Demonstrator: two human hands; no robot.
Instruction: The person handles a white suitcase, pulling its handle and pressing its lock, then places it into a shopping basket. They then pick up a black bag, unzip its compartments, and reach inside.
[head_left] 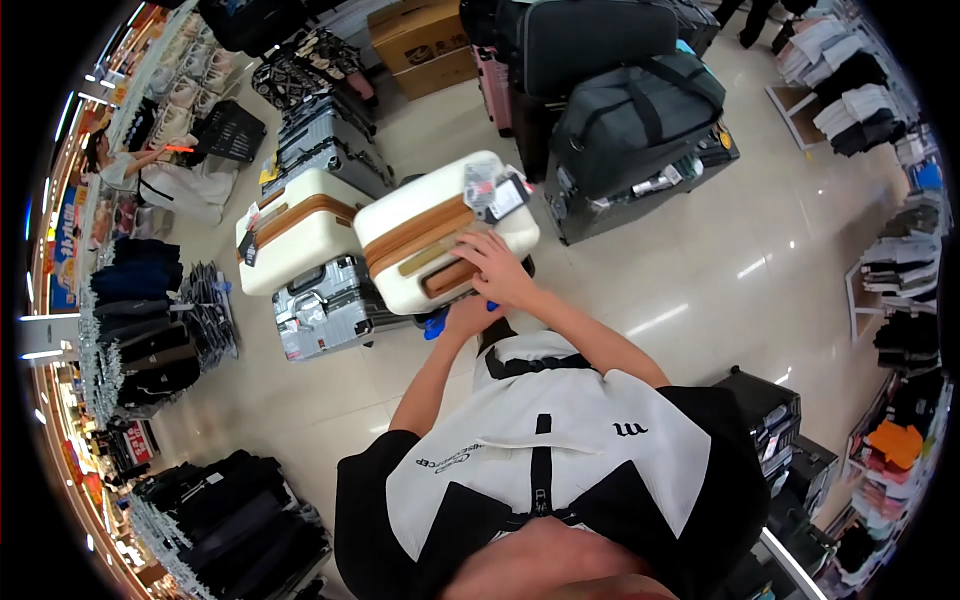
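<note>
A cream suitcase (400, 225) with brown straps and a brown carry handle stands in front of me, hang tags on its far top corner. My right hand (490, 268) rests on its upper side beside the handle, fingers spread and bent, gripping nothing. Lower down, by the suitcase's near edge, my left hand (470, 316) is curled, its fingers partly hidden. Something bright blue (435, 325) shows on both sides of that hand; I cannot make out what it is.
A second cream suitcase (305, 225) and a silver suitcase (325, 310) stand to the left. A dark duffel bag (625, 125) sits on a suitcase at the right. Clothes racks (230, 520) line the left, and a person (180, 180) sits far left. Cardboard boxes (420, 45) stand behind.
</note>
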